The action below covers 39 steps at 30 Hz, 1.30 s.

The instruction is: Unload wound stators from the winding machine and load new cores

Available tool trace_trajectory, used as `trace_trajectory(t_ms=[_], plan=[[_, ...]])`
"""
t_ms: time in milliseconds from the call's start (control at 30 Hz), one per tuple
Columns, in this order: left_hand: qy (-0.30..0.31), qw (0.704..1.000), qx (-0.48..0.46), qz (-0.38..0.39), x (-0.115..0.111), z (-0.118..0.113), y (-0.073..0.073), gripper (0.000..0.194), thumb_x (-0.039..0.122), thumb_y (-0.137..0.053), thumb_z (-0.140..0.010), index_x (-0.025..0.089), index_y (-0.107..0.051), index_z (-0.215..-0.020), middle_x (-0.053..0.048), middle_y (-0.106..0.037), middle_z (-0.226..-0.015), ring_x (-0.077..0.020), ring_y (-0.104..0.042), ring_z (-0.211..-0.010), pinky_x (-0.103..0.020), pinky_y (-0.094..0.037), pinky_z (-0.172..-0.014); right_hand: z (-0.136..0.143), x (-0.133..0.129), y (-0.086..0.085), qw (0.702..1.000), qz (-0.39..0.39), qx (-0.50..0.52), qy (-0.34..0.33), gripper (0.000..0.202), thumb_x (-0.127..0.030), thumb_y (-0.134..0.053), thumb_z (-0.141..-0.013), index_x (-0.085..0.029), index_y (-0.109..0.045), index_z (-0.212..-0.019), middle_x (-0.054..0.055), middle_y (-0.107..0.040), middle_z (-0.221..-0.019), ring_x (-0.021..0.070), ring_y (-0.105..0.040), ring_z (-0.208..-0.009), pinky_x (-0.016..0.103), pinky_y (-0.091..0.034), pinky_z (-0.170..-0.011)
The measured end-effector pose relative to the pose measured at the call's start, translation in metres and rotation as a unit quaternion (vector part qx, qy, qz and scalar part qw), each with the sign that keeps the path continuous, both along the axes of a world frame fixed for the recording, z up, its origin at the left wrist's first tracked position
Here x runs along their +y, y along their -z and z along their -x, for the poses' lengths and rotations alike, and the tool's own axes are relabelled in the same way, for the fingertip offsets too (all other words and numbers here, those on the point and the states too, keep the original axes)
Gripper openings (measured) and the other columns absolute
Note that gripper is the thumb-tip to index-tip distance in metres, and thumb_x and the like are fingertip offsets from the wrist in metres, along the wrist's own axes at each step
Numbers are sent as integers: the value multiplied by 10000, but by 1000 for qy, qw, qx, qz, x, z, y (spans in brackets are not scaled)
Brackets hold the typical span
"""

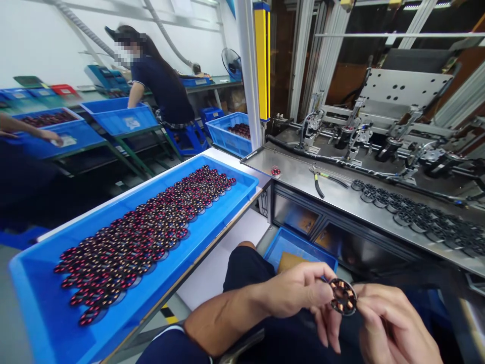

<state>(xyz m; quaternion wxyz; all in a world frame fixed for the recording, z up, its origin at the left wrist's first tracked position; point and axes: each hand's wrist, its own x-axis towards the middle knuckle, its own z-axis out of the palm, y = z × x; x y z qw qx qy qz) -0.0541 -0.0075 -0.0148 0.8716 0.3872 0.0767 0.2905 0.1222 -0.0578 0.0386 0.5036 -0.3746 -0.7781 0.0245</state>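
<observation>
A small round motor stator (343, 297) with copper-coloured windings and a dark rim is held up in front of my lap. My left hand (303, 293) pinches its left edge between thumb and forefinger, while the other fingers hang below. On the opposite edge, the fingertips of my right hand (394, 321) are pressed together against the rim; whether a fine wire lies between them is too small to tell. To the left, a long blue tray (212, 222) carries many similar stators (147, 227) with red and copper windings, laid in overlapping rows.
Cutting pliers (320, 182) and a single red-wound stator (276, 172) lie on the metal bench (299, 174). Black stator cores (413, 212) line its right side, before a machine (401, 101). A blue bin (291, 245) sits below. Co-workers (161, 86) work at blue crates (121, 119).
</observation>
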Motion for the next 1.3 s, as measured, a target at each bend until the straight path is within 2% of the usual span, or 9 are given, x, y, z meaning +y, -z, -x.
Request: trace_trajectory(t_ms=[100,233,333,400,600,767,1033,1167,1300], plan=[[3,999,-35,-38,-1,-4,4,514,558,-719,-836,194,-447,-1077,-42,-711,-785,-184,-726,-592,-260,-563,-536,2,-1,2,1000,1,7,17,190,-29,-596,-833,-159,-647,-962,39,-687,-823,127,-672,-753,218,-560,-645],[-150,981,-16,-125,-6,-5,0,481,435,-795,-806,206,-464,-1068,-36,-682,-906,-132,-722,-677,-232,-577,-613,14,-4,14,992,44,100,56,161,-22,-598,-859,-172,-646,-891,35,-644,-798,136,-637,-742,248,-518,-628],[-310,893,76,-317,-6,1,-6,502,363,-885,-705,182,-550,-1033,-78,-702,-969,-161,-721,-829,-268,-587,-773,22,-3,22,968,130,207,51,137,-99,-611,-898,-177,-631,-787,32,-625,-744,135,-607,-678,244,-496,-582],[-361,823,129,-419,-6,5,-9,558,377,-896,-681,178,-579,-1095,-105,-727,-988,-201,-720,-919,-313,-585,-864,25,-2,26,937,208,277,41,197,-185,-621,-921,-174,-628,-725,30,-617,-714,124,-592,-624,221,-488,-532],[-357,765,213,-492,-4,12,-16,535,455,-813,-767,136,-652,-1166,-151,-766,-1038,-242,-733,-984,-336,-595,-900,28,1,35,830,357,428,-28,260,-301,-687,-884,-160,-662,-667,16,-589,-649,117,-588,-554,209,-504,-498],[-363,758,204,-502,-3,14,-20,485,398,-797,-799,130,-669,-1181,-145,-771,-1072,-235,-736,-1004,-314,-594,-922,26,0,45,798,395,454,-26,173,-298,-707,-873,-168,-724,-760,52,-676,-726,142,-639,-605,217,-524,-516],[-356,773,163,-499,-4,18,-25,399,243,-764,-834,90,-672,-1190,-186,-739,-1145,-235,-724,-1058,-306,-597,-936,30,4,42,824,368,428,-39,236,-291,-657,-913,-174,-685,-711,15,-589,-661,114,-597,-553,195,-458,-461],[-337,790,133,-495,-6,20,-26,280,23,-559,-867,99,-709,-1092,-192,-708,-1210,-227,-698,-1132,-314,-582,-974,20,4,41,897,295,328,8,202,-236,-630,-925,-174,-658,-735,23,-609,-735,110,-580,-572,216,-468,-483],[-279,889,63,-357,-8,16,-17,368,57,-750,-727,165,-688,-1073,-137,-689,-1259,-230,-689,-1134,-339,-569,-987,0,3,30,980,137,144,-5,112,-79,-616,-875,-183,-657,-878,45,-636,-795,160,-632,-720,260,-518,-574]])
